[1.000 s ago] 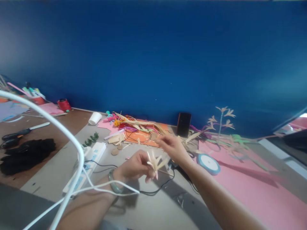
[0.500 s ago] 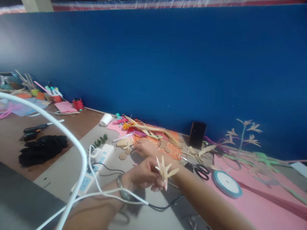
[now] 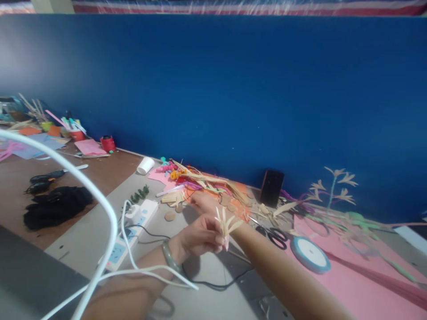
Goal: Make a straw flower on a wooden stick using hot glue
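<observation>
My left hand (image 3: pixel 204 234), with a bangle on its wrist, is closed in a pinch around the base of a pale, dried-leaf flower (image 3: pixel 227 226) whose narrow petals spread upward. Beyond it my right arm crosses from the lower right, putting my right hand (image 3: pixel 202 202) at the near edge of orange paper (image 3: pixel 240 208). Its fingertips point down and are too blurred to show whether they grip anything. Close by lie small pale strips (image 3: pixel 172 198), round tan discs (image 3: pixel 170 216) and a heap of long straw-coloured strips (image 3: pixel 213 180).
A white power strip (image 3: pixel 133 235) and a looping white cable (image 3: pixel 111 213) occupy the left. To the right are black-handled scissors (image 3: pixel 276 238), a ribbon spool (image 3: pixel 310 254), pink paper (image 3: pixel 353 284) and a standing flower stem (image 3: pixel 332 193). A phone (image 3: pixel 271 189) leans against the blue partition (image 3: pixel 233 89).
My left hand has moved slightly up and left with the flower. My right hand stays over the same area, shifted a little away from the small strips. The view has shifted slightly.
</observation>
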Tool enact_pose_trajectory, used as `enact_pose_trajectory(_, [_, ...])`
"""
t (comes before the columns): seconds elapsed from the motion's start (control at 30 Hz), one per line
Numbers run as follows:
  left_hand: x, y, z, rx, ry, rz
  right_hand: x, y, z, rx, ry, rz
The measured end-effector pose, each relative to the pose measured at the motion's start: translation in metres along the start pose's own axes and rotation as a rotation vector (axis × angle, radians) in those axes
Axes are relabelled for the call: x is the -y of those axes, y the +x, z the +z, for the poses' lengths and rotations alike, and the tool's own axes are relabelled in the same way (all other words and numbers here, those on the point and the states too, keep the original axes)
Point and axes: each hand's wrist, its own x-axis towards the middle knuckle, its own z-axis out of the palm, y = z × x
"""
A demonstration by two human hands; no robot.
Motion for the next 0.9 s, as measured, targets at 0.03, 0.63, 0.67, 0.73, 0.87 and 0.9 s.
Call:
enact_pose_trajectory(0.03, [-0.001,0.000,0.001,-0.009,-0.005,0.005,-0.003,-0.003,-0.006,0.009,0.012,0.026])
enact_pose_trajectory(0.63, [0.006,0.004,-0.014,-0.264,-0.096,0.116,0.012,-0.102,-0.080,-0.411,0.932,0.447])
enact_pose_trajectory(0.67, [0.006,0.004,-0.014,-0.277,-0.093,0.112,0.013,-0.104,-0.080,-0.409,0.940,0.437])
enact_pose_trajectory(0.73, [0.007,0.004,-0.013,-0.293,-0.077,0.107,0.014,-0.106,-0.081,-0.419,0.943,0.406])
enact_pose_trajectory(0.87, [0.008,0.004,-0.010,-0.277,-0.023,0.103,0.020,-0.108,-0.081,-0.391,0.933,0.373])
enact_pose_trajectory(0.9, [0.009,0.003,-0.009,-0.268,-0.008,0.098,0.022,-0.109,-0.081,-0.365,0.939,0.377])
